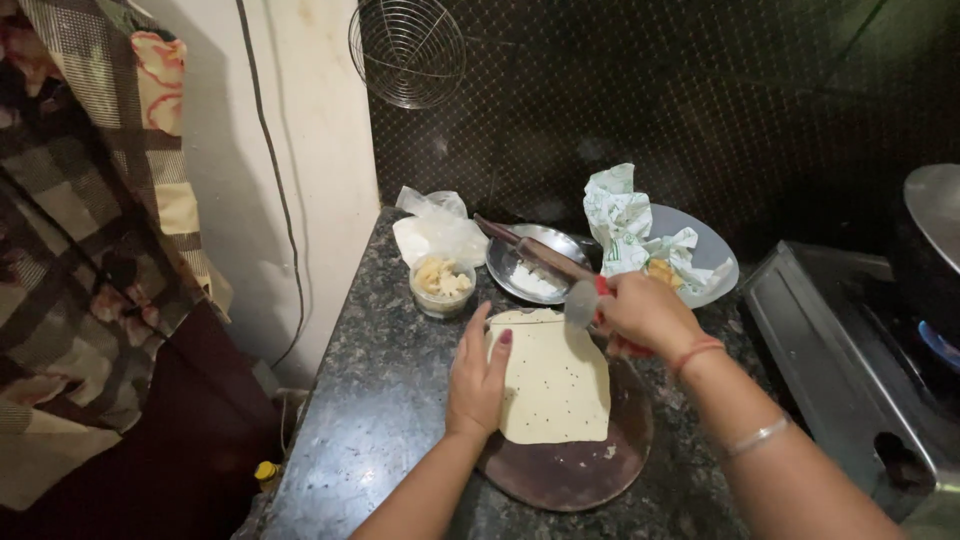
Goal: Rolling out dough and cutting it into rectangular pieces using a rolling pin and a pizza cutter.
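The left hand (pixel 478 378) lies flat and open, pinning the seeded dough sheet (pixel 555 380) on the round board (pixel 575 470), while the right hand (pixel 640 312), closed on a red-handled cutter (pixel 585 300), does best drawing straight with even pressure.

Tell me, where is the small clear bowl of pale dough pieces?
In the head view, the small clear bowl sits on the granite counter, left of the steel plate, just beyond the left hand.

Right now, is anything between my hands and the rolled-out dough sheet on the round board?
Nothing visible. The left hand lies flat on the dough sheet at its left edge. The right hand holds a red-handled tool at the sheet's top edge, over the round board.
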